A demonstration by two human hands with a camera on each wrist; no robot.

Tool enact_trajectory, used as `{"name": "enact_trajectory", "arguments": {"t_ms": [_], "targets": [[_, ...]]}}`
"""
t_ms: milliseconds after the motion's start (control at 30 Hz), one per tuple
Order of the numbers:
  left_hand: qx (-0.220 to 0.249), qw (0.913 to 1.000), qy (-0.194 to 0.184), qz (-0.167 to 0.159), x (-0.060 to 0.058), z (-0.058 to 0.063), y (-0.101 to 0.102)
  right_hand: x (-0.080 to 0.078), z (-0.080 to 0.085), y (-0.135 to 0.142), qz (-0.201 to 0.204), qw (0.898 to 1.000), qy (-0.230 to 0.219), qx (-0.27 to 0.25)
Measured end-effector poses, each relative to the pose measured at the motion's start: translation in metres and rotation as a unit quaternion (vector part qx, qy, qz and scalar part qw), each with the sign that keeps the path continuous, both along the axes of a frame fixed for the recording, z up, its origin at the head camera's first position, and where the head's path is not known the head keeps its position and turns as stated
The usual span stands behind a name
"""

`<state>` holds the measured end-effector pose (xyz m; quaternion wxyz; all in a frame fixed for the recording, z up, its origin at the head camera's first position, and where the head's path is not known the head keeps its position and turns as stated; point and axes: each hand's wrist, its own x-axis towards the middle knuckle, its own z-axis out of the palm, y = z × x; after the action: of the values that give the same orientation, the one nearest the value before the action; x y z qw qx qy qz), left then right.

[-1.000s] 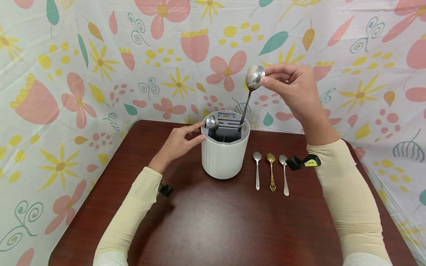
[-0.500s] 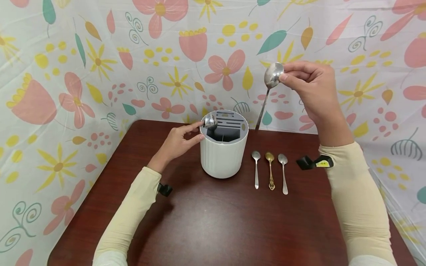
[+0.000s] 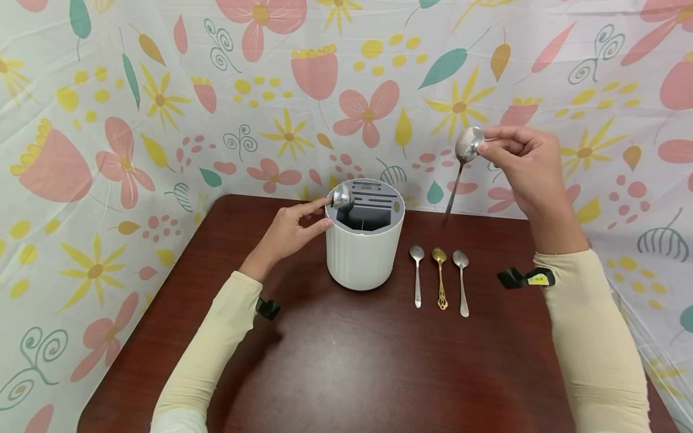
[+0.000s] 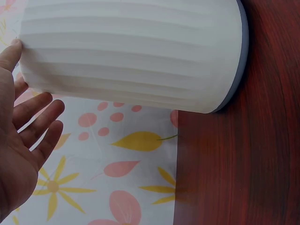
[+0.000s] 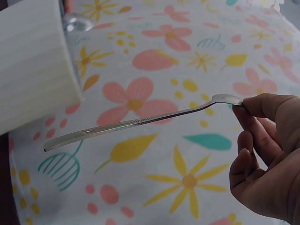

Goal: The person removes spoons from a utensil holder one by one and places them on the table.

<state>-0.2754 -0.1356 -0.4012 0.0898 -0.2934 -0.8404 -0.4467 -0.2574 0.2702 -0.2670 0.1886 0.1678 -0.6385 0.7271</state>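
Note:
My right hand (image 3: 522,165) pinches a silver spoon (image 3: 468,145) by its bowl, handle pointing down, in the air right of the holder. The right wrist view shows that spoon (image 5: 154,119) side-on, thumb and forefinger at the bowl's tip. My left hand (image 3: 289,234) rests its fingertips at the left rim of a white ribbed utensil holder (image 3: 363,258); in the left wrist view its fingers (image 4: 40,115) are spread beside the ribbed wall. Another silver utensil with a rounded bowl (image 3: 343,196) stands in the holder near that hand; its lower part is hidden inside.
Right of the holder, two silver spoons (image 3: 417,254) and a gold spoon (image 3: 440,255) with an ornate handle lie in a row on the dark red wooden table (image 3: 325,361). A floral cloth (image 3: 233,90) hangs behind the table's back edge.
My right hand has drawn the spoon up out of the holder and carried it to the right, then lowered it slightly. The left hand stays at the rim.

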Motion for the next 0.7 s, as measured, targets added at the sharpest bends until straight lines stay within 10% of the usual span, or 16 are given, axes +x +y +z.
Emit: {"name": "enact_trajectory", "arguments": {"t_ms": [700], "targets": [[0.002,1.0,-0.001,0.001,0.002,0.001,0.001,0.003,-0.055,0.049,-0.047,0.994,-0.071,0.07]]}}
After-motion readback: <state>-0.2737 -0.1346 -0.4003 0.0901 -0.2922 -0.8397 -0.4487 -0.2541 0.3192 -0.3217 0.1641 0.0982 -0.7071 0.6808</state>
